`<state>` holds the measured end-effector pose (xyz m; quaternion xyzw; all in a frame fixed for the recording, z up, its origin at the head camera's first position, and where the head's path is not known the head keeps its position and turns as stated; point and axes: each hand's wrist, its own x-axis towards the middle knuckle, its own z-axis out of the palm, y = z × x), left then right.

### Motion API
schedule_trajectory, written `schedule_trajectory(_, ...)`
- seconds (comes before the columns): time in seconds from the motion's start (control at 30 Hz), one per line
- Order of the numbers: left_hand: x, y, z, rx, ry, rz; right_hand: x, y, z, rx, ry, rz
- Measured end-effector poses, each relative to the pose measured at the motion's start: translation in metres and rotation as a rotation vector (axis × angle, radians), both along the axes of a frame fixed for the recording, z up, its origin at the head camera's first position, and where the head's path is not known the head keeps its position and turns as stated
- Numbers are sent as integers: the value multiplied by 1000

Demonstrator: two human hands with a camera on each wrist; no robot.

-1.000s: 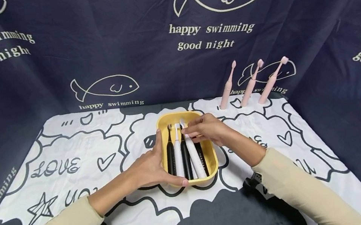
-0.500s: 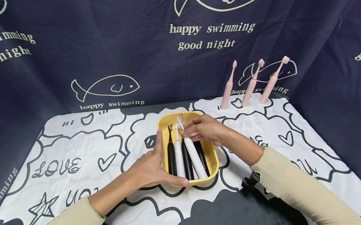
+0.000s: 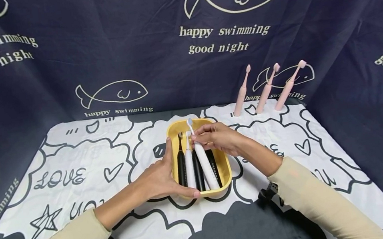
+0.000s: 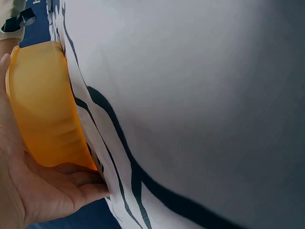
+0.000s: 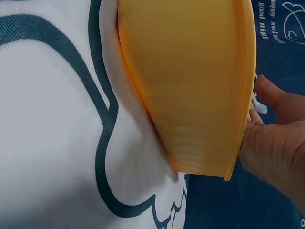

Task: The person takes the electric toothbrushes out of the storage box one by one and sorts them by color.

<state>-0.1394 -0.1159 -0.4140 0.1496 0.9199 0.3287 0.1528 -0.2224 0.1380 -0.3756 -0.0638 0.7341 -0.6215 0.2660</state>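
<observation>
In the head view, a yellow tray [image 3: 224,163] holds several electric toothbrushes side by side. My right hand [image 3: 220,136] pinches the neck of a white electric toothbrush [image 3: 205,166], whose head is raised toward the far rim while its handle end stays low near the front. My left hand [image 3: 157,178] grips the tray's near left corner, thumb on the front rim and fingers along the left wall. Beneath and beside the pinched brush lie a black toothbrush [image 3: 181,169], a white toothbrush [image 3: 190,170] and partly covered black handles. The right wrist view shows the tray's outer wall [image 5: 190,86].
Three pink electric toothbrushes [image 3: 264,96] stand upright in a row at the back right. A black-and-white patterned cloth [image 3: 78,199] covers the table. Dark blue curtains [image 3: 105,46] with fish drawings enclose the back and sides.
The white toothbrush's head has risen and moved slightly away toward the far rim, with my right hand pinching its neck. My left hand stays on the tray.
</observation>
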Motion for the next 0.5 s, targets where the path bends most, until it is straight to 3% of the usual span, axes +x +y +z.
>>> schedule_trajectory(0.5, 0, 0, -1, 1, -3, 7, 6, 5, -1, -155, 20, -13)
